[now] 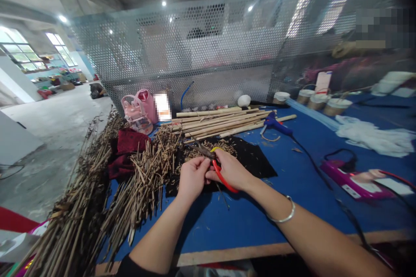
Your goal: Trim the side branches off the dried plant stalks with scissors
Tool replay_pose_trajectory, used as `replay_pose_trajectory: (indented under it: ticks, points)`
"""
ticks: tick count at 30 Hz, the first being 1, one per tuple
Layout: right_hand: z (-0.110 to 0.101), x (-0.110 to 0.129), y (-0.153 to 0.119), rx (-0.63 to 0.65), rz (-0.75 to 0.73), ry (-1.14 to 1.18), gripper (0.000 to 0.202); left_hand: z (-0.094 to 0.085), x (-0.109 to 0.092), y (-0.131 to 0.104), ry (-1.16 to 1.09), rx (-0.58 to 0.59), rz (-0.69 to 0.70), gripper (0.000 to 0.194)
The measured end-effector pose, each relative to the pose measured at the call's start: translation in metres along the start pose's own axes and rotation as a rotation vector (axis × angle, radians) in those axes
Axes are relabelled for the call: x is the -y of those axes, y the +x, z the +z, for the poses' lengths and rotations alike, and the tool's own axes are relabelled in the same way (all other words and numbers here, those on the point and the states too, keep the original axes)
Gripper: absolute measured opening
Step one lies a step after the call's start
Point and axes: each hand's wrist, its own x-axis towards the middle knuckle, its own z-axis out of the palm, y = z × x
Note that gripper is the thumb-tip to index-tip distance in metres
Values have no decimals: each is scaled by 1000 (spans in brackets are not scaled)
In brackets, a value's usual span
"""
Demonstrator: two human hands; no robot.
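My right hand (229,169) is wrapped round scissors (224,179) with red and yellow handles, their dark blades pointing up and left. Close beside it, fingers pinched together, is my left hand (192,177); whatever it grips is too small to name. Both hands meet over a black cloth (256,160) on the blue table. Small dry brown pieces (195,152) lie on the cloth behind the hands. A bundle of dry stalks (143,181) rests to the left of my left hand.
Taller stalks (74,207) stand along the left edge. Pale sticks (224,123), a blue glue gun (276,124) and a pink bag (143,106) lie behind. On the right are a purple power strip (354,181), white gloves (373,136) and a cable. Perforated metal mesh (182,47) bounds the back.
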Motion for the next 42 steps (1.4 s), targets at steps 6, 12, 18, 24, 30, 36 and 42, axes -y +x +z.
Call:
replay_pose_trajectory:
  ticks: [6, 12, 18, 24, 30, 36, 42]
  points:
    - [4, 1, -1, 30, 74, 35, 40, -1, 3, 2, 43, -21, 52, 28]
    - [6, -2, 1, 13, 115, -2, 42, -5, 7, 5, 66, -49, 52, 29]
    - [6, -8, 4, 20, 93, 19, 42, -6, 6, 6, 34, -47, 41, 31]
    - [2, -8, 6, -10, 32, -36, 39, -7, 3, 7, 1, -69, 52, 29]
    - [-2, -1, 3, -62, -28, -127, 42, -10, 5, 9, 118, -121, 132, 29]
    - [4, 0, 3, -118, -66, -101, 43, -8, 3, 6, 152, -130, 153, 27]
    - [8, -3, 3, -20, 71, -12, 42, -7, 2, 5, 145, -142, 144, 27]
